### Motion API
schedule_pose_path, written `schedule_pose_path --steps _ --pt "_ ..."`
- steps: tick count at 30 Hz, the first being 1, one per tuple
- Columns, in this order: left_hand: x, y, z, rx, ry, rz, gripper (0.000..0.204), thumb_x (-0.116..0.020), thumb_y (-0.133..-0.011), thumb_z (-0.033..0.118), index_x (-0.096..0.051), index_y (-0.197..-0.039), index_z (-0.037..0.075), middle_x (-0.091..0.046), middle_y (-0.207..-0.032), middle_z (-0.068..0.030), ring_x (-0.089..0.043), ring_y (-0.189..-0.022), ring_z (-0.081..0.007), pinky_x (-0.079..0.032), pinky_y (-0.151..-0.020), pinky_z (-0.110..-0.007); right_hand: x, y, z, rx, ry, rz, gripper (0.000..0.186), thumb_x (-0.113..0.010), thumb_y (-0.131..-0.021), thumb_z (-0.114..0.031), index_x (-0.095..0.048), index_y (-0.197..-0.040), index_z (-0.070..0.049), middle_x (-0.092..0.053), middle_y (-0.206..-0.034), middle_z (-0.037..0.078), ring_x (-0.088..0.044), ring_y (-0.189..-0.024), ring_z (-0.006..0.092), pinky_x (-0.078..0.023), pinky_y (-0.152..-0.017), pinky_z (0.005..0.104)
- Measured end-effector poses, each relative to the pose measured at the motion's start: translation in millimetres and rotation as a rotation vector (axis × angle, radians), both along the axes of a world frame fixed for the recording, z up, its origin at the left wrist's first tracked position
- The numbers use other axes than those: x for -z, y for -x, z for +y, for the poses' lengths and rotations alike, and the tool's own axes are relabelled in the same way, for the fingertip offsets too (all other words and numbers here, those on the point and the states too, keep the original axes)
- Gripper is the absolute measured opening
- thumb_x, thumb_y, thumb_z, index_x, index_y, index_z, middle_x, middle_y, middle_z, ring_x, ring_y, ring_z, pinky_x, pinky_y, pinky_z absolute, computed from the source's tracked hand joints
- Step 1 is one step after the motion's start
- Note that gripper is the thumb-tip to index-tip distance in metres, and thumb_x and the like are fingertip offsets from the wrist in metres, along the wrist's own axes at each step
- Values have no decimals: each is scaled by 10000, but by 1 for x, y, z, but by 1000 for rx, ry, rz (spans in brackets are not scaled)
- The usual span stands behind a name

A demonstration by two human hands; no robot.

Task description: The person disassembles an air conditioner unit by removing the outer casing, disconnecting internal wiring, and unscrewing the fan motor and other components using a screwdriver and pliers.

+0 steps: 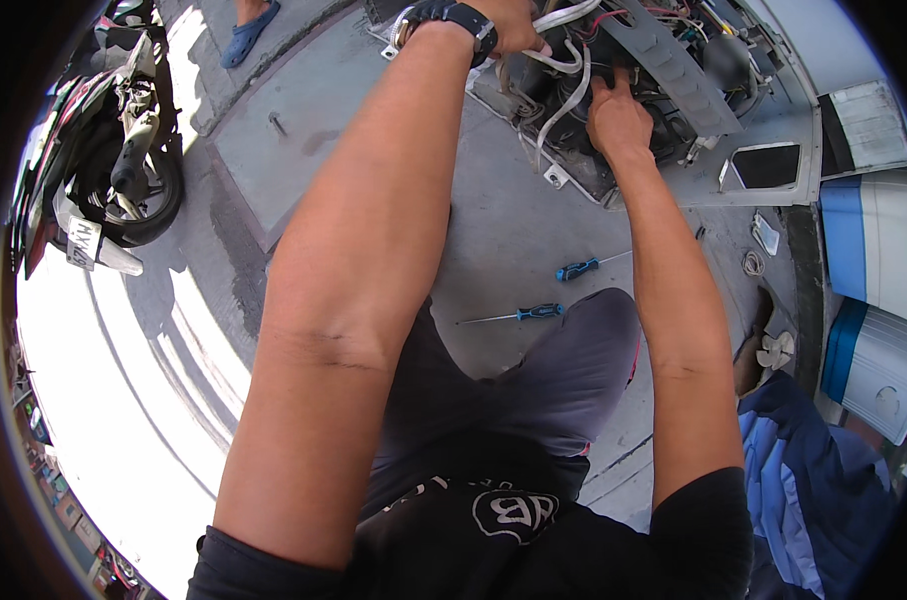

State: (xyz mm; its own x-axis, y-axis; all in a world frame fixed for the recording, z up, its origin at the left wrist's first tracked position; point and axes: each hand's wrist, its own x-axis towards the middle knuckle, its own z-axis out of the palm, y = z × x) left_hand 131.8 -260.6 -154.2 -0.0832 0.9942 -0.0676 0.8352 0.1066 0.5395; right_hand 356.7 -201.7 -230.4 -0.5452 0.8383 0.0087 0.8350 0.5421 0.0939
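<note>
An opened machine [677,62] with a grey metal frame, loose wires and dark inner parts lies in front of me. My left hand [511,22], with a dark watch on the wrist, is over its left side at the upper edge of the picture. White cables [571,62] run right beside that hand, whose fingers are mostly hidden or cut off. My right hand [621,122] reaches into the middle of the machine with two fingers stretched out and apart, against the dark parts near the wires. What the fingertips touch is too dark to make out.
Two blue-and-black screwdrivers [540,311] [577,270] lie on the floor before my knees. A coil of cord [753,263], blue-and-white panels [878,235] and blue cloth [808,470] are at right. Left stands a motorbike [123,150]; a person's foot wears a blue clog [247,38].
</note>
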Motion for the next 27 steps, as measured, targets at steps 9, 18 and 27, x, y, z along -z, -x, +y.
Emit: schedule_pose_path --steps 9,18,27 --pt "-1 -5 2 24 -6 -127 504 -762 -815 393 -675 -1138 16 -708 -944 -166 -670 -810 -246 -528 -705 -355 1 -4 -16 78 100 48 573 -550 -876 -97 -441 -1432 -175 -47 -1663 91 -647 -1129 380 -556 -885 485" --pt "-19 -20 7 36 34 -220 567 -762 -853 347 -607 -1224 -54 -702 -1048 -188 -650 -936 -239 -491 -845 -358 0 -13 -13 101 156 291 533 -543 -864 -73 -495 -1388 -161 -164 -1640 116 -664 -1078 388 -549 -900 502" --pt "-46 -7 8 108 96 -179 446 -743 -876 319 -675 -1107 -56 -727 -957 -184 -687 -886 -234 -513 -794 -364 7 -18 -13 78 196 412 550 -548 -841 -28 -480 -1381 -112 -357 -1533 169 -682 -1021 355 -572 -835 434"
